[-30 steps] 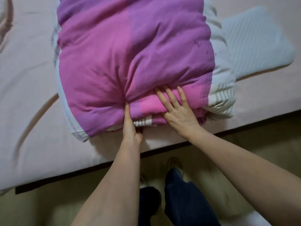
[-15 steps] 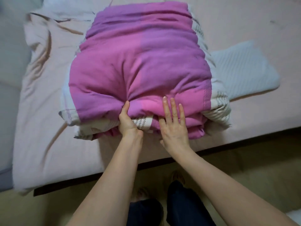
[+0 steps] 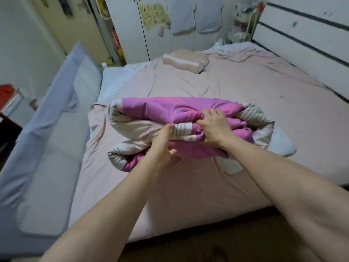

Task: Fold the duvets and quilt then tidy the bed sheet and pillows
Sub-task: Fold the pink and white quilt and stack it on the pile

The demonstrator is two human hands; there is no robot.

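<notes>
the left hand (image 3: 162, 142) curls under the folded layers and the right hand (image 3: 215, 129) pinches a bunch from above, both gripping the near edge of the purple and white duvet (image 3: 170, 110) on the pink bed sheet (image 3: 188, 186), a soft, bulky, likely slumping bundle best gripped through all layers.

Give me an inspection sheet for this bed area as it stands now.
Surface: pink bed sheet, wrinkled.
Job's things: folded pink-and-white duvet at the near part of the bed; pink pillow at the far end; pale folded cloth beside the duvet.
Clutter: nothing seen on the bed.
Grippers: left hand and right hand both grip the duvet's near edge.
Cables: nothing seen.
Surroundings: padded bed rail on the left; white wardrobe behind.
</notes>
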